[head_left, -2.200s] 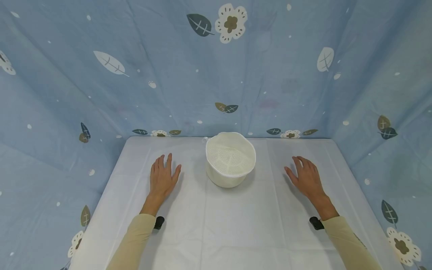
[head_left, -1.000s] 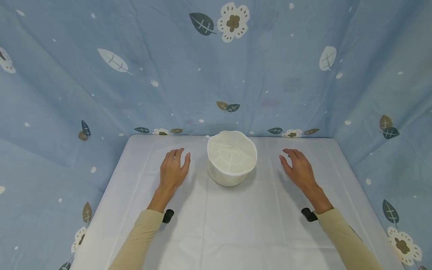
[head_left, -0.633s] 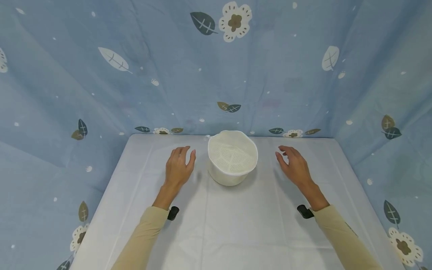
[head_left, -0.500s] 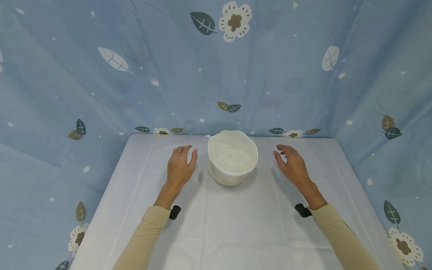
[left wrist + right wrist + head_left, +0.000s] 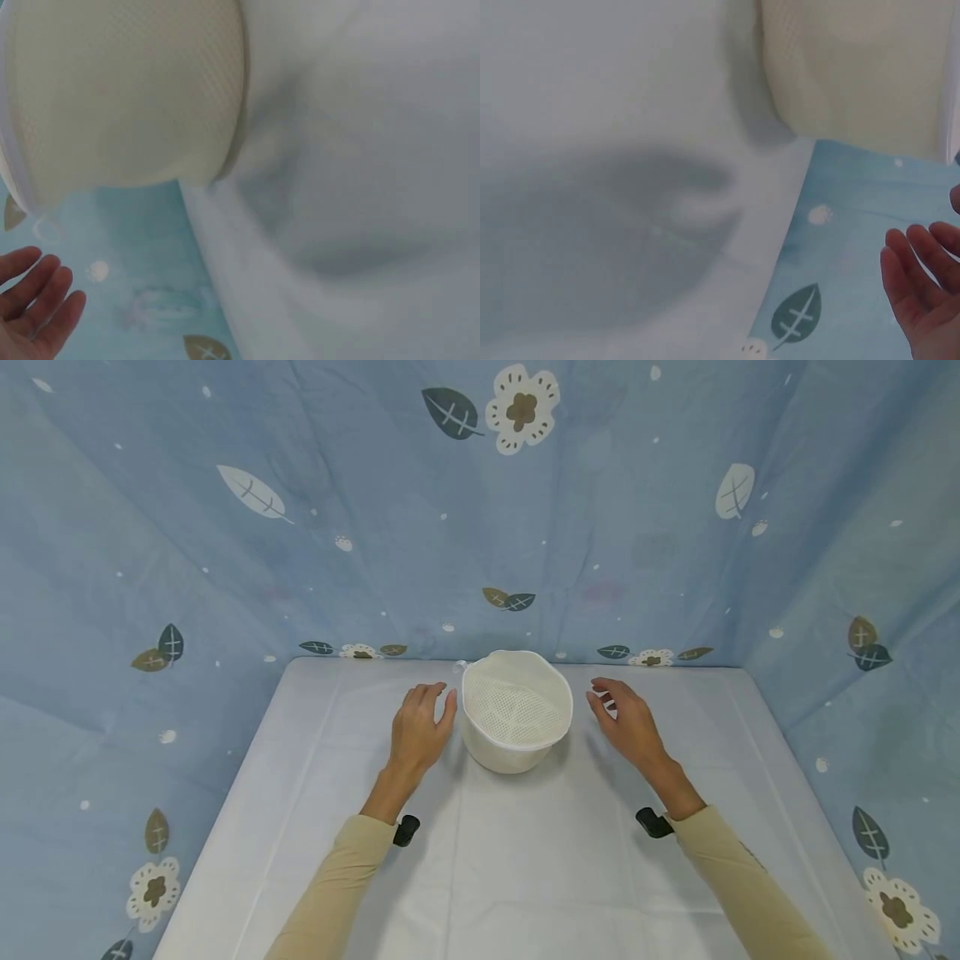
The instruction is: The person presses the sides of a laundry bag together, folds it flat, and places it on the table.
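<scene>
Nearest the camera, two arms in tan sleeves [image 5: 341, 885] reach forward over the table [image 5: 525, 860], which is covered with a white cloth. A small black wrist-worn device shows at each cuff, one beside the left wrist [image 5: 406, 830] and one beside the right [image 5: 652, 822].

The left hand [image 5: 418, 732] sits palm down over the cloth, fingers straight and loosely together, thumb toward the basket; it holds nothing. Its thumb side lies just beside the basket's left wall, and the head view does not settle whether skin meets plastic. In the left wrist view the fingers [image 5: 41, 300] appear spread and relaxed, with the basket's wall filling the upper left.

The right hand [image 5: 626, 720] mirrors it on the other side, palm down and angled inward, fingers slightly arched and parted, empty. A narrow strip of cloth separates it from the basket, so it is near but apart. The right wrist view shows its fingers [image 5: 919, 292] open against the blue backdrop.

Between the hands, toward the far edge of the table, stands the cream plastic basket [image 5: 516, 710], upright, round, with a perforated mesh interior.

Behind it hangs a blue curtain [image 5: 375, 527] printed with leaves and flowers, wrapping around three sides. No brand, label or writing can be read anywhere.
</scene>
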`<state>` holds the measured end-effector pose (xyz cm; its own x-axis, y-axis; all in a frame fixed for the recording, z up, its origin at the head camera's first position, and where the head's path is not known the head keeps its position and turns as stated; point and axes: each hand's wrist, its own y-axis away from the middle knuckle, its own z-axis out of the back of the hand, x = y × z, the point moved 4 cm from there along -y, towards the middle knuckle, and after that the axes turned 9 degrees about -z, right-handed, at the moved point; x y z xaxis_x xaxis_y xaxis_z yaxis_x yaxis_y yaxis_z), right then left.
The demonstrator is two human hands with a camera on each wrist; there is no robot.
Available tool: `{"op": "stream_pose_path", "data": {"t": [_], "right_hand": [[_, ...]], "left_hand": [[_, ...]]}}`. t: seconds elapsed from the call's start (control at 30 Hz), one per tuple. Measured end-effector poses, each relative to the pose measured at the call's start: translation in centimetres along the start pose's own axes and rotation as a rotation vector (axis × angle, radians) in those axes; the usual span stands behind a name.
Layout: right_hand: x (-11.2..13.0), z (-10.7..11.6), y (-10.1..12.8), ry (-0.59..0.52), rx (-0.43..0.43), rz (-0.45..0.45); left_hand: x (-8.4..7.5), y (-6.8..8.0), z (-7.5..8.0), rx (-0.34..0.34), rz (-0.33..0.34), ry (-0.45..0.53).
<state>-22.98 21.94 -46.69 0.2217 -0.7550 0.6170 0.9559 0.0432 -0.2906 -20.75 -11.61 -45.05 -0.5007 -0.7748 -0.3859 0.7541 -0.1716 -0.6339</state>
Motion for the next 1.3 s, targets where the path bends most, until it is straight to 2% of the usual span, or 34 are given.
{"op": "stream_pose_path", "data": {"t": [0.23, 0.4, 0.53, 0.7, 0.8, 0.97, 1.3], "right_hand": [[1.1, -0.9, -0.2, -0.027, 0.056, -0.008], [1.9, -1.4, -0.2, -0.058, 0.121, -0.033], [2.2, -1.7, -0.3, -0.1, 0.159, -0.049], [2.4, -1.8, -0.4, -0.165, 0.176, -0.086], [2.4, -1.8, -0.5, -0.227, 0.19, -0.137], [2.4, -1.8, -0.5, -0.305, 0.22, -0.212], [2.1, -1.0, -0.4, -0.39, 0.27, -0.296]], "left_hand": [[-0.9, -0.3, -0.8, 0.016, 0.005, -0.003], [-1.3, -0.4, -1.2, 0.037, 0.046, 0.025], [-1.5, -0.5, -1.5, 0.053, 0.125, 0.114], [-1.5, -0.6, -1.5, 0.033, 0.293, 0.342], [-1.4, -0.6, -1.4, 0.012, 0.382, 0.442], [-1.4, -0.7, -1.4, 0.023, 0.472, 0.504], [-1.9, -0.6, -1.2, 0.052, 0.57, 0.591]]}}
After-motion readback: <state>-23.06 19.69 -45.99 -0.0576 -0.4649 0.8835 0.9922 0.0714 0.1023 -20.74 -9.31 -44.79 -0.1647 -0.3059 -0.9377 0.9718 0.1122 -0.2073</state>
